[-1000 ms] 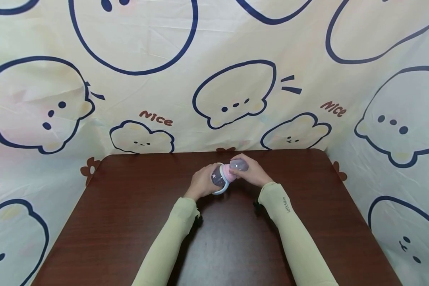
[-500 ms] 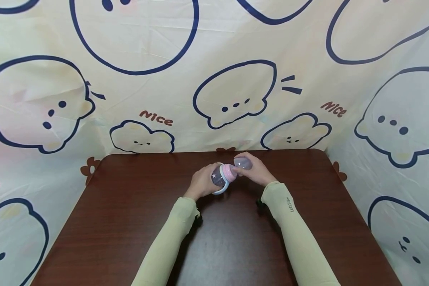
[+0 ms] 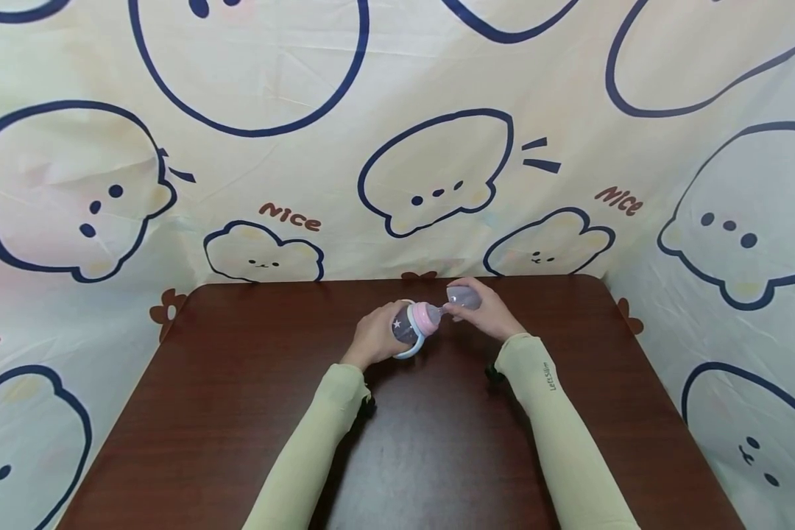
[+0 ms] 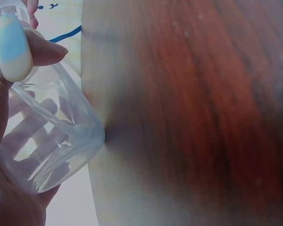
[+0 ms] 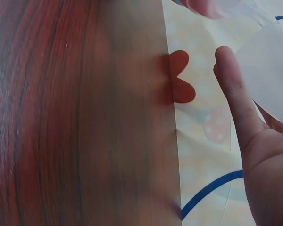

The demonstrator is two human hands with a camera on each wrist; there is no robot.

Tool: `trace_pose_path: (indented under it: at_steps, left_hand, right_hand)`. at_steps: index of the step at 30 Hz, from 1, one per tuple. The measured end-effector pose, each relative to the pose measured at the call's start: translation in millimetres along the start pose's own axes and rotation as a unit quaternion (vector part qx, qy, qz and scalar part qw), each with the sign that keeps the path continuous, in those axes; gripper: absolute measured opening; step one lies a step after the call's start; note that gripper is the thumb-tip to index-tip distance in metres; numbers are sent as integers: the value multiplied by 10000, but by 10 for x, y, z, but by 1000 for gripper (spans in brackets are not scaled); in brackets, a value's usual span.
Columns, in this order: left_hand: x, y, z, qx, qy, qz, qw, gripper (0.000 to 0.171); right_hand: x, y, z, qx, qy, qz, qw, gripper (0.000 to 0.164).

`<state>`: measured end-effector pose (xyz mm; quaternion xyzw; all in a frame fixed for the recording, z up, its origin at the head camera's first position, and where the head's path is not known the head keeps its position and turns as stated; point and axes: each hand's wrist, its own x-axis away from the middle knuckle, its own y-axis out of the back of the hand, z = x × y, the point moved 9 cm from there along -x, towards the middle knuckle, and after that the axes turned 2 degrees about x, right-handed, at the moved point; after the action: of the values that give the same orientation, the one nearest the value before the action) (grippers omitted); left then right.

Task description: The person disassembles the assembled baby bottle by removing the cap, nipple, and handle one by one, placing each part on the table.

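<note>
My left hand (image 3: pixel 373 337) grips a clear baby bottle (image 3: pixel 403 327) by its body, tilted over the far middle of the table. The bottle has a pink collar (image 3: pixel 427 318), pale blue handles (image 3: pixel 409 351) and a clear teat pointing right. In the left wrist view, fingers show through the see-through bottle body (image 4: pixel 70 136), and the thumb lies by a handle (image 4: pixel 12 47). Just right of the teat, my right hand (image 3: pixel 492 316) holds a translucent domed cap (image 3: pixel 464 297) between thumb and fingers. The right wrist view shows this cap (image 5: pixel 269 70) beside the thumb.
A dark reddish-brown wooden table (image 3: pixel 397 442) lies under both hands. Its far edge meets a cream cloth backdrop (image 3: pixel 331 177) with blue cartoon outlines. Similar cloth hangs on the left and right sides.
The cap in my right hand has come away from the bottle's top and moved right, uncovering the collar and teat. My left hand and the bottle have stayed in place.
</note>
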<state>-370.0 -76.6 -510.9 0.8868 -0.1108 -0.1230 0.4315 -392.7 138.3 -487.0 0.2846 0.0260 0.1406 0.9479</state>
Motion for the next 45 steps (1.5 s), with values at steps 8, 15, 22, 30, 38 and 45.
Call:
trace_pose_path:
  at_steps: [8, 15, 22, 30, 38, 45]
  left_hand:
    - [-4, 24, -3, -4, 23, -28, 10000, 81]
    - [7, -5, 26, 39, 158, 46, 9999, 83]
    - [16, 8, 36, 108, 215, -7, 9997, 81]
    - [14, -4, 19, 264, 168, -66, 9995, 81]
    - [25, -19, 49, 323, 204, -71, 9992, 82]
    - [17, 19, 33, 197, 194, -6, 9996, 83]
  right_hand:
    - [5, 173, -63, -35, 157, -136, 9998, 61]
    - [65, 280, -163, -13, -15, -169, 9999, 59]
    - [72, 358, -163, 36, 13, -190, 9998, 58]
    - [94, 473, -309, 350, -195, -161, 9991, 63]
    - [147, 650, -287, 695, 53, -149, 9975, 66]
    - [199, 819, -257, 646, 224, -401, 9969, 67]
